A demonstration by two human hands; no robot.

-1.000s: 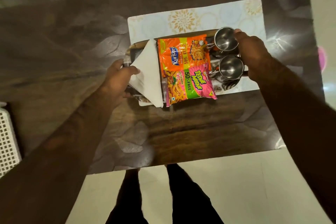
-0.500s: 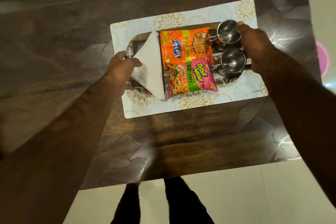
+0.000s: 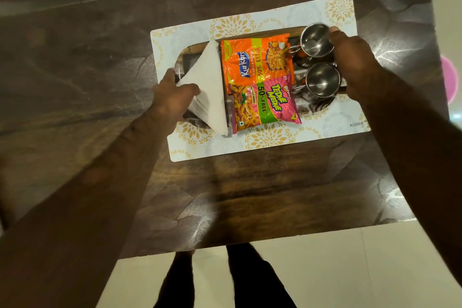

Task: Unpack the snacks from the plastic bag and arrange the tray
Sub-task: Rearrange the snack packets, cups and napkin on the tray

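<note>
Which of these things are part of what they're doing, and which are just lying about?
Part of the job:
tray, held at both ends by left hand and right hand
orange packet
pink packet
napkins
two steel cups
placemat under it

Lying about:
pink thing on the floor

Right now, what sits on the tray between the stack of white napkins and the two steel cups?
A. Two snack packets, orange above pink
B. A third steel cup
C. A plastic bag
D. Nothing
A: the orange Kurkure packet lies just above the pink Tedhe Medhe packet, with the napkins on their left and the steel cups on their right.
</note>
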